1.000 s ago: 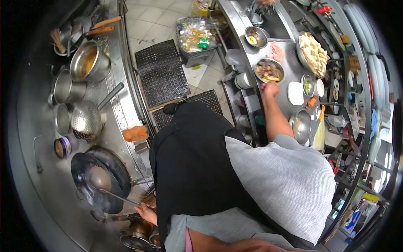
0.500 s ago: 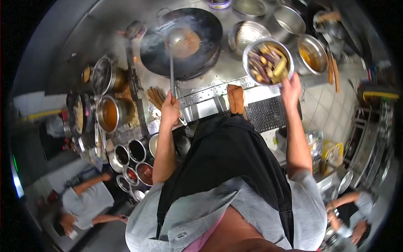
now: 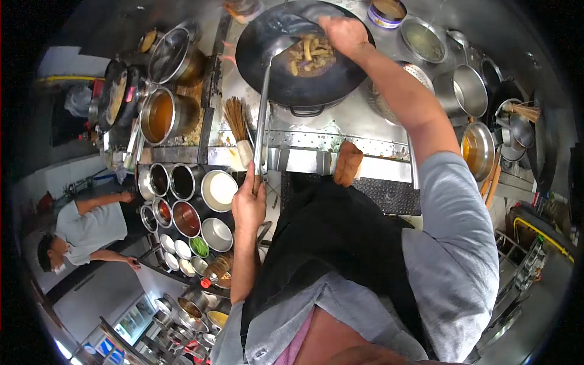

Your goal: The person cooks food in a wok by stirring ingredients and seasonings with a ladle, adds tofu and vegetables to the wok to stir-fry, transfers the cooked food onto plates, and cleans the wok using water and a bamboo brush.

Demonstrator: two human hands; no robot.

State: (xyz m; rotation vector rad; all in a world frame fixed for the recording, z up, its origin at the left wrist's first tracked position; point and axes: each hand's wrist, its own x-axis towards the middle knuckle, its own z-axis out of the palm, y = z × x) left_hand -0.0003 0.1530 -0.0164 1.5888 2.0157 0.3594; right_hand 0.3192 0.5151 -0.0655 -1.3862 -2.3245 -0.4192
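My left hand point(image 3: 248, 204) is closed around the handle of a ladle point(image 3: 265, 115), whose head rests inside a large black wok point(image 3: 316, 91). Cut eggplant pieces point(image 3: 312, 56) lie in the wok beside the ladle's head. Over the wok's far right side, my right hand point(image 3: 345, 35) is closed on what looks like a tipped metal bowl point(image 3: 295, 24), blurred and partly lost against the dark wok. A bamboo brush point(image 3: 235, 118) lies close to the ladle handle.
Left of the stove stands a pot of orange-brown liquid point(image 3: 160, 115). Several seasoning containers point(image 3: 185, 219) sit nearer my left arm. A perforated strainer point(image 3: 420, 76), a steel pot point(image 3: 471, 88) and another pot point(image 3: 477, 149) are at right. A person point(image 3: 91, 228) works at far left.
My right hand has swung left from beside the wok to above it. The eggplant pieces have gone from the bowl into the wok. My left hand still grips the ladle.
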